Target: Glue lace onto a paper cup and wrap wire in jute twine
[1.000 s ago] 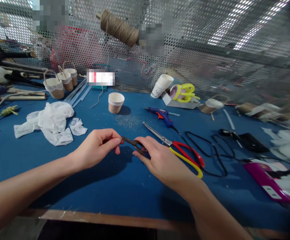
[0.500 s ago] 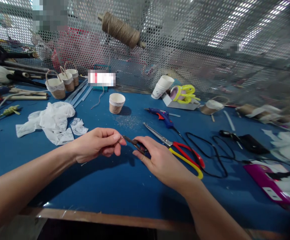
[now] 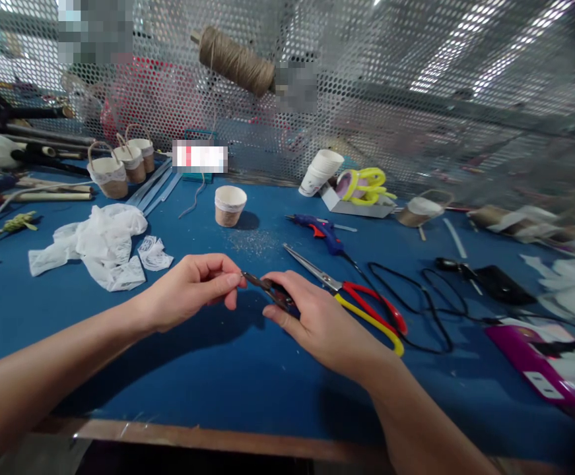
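Note:
My right hand [image 3: 321, 316] is closed around a small dark pair of snips [image 3: 267, 287], whose tips point left. My left hand [image 3: 193, 290] pinches something thin right at those tips; I cannot make out what it is. Both hands hover just above the blue table [image 3: 218, 369], near its middle front. Beside my right hand lie large scissors with red and yellow handles [image 3: 361, 305].
A blue glue gun [image 3: 323, 231] and black cable [image 3: 416, 303] lie to the right. A paper cup [image 3: 230, 204] stands behind the hands; white lace cloth [image 3: 99, 243] lies left. Small baskets [image 3: 119, 168] and a twine spool [image 3: 235, 61] sit by the mesh wall.
My left hand's pinch drew slightly back to the left after nudging towards the snips. Otherwise the hands stay together in the same spot.

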`<state>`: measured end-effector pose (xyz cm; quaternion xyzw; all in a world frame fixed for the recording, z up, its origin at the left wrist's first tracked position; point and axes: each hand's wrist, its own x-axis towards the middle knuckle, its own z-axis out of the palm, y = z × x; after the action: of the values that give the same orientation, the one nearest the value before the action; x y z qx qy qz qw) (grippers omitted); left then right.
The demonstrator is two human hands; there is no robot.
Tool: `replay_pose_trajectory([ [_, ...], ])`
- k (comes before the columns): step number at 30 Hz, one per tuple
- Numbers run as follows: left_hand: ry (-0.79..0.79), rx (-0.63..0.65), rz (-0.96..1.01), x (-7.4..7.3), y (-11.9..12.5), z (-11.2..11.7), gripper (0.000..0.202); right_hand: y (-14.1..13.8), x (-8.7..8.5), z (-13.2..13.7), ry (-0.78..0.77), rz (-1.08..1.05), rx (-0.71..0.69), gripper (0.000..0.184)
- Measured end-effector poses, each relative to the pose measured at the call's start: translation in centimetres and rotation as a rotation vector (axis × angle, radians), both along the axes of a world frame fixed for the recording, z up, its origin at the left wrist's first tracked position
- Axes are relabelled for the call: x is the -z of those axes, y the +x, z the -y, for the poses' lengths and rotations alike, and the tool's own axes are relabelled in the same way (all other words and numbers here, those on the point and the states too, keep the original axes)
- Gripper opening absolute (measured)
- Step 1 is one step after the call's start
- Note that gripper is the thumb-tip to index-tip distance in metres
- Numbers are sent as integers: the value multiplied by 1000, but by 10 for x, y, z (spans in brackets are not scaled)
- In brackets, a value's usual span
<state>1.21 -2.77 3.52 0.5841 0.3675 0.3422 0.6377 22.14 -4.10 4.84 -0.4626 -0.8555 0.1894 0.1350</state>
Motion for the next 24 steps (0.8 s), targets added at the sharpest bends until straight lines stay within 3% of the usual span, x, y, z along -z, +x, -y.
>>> replay_pose_trajectory([
  [7,78,-56,-73,1,4,4,18,-2,1,1,-126,-50,23,30],
  [14,-196,10,43,-1,3,0,25,-4,2,1,-41,-29,52,28],
  [16,-212,24,62,-1,2,-1,24,-4,2,0,12,0,43,29],
  [24,51,-72,-85,1,4,1,21,-3,2,-1,11,33,41,32],
])
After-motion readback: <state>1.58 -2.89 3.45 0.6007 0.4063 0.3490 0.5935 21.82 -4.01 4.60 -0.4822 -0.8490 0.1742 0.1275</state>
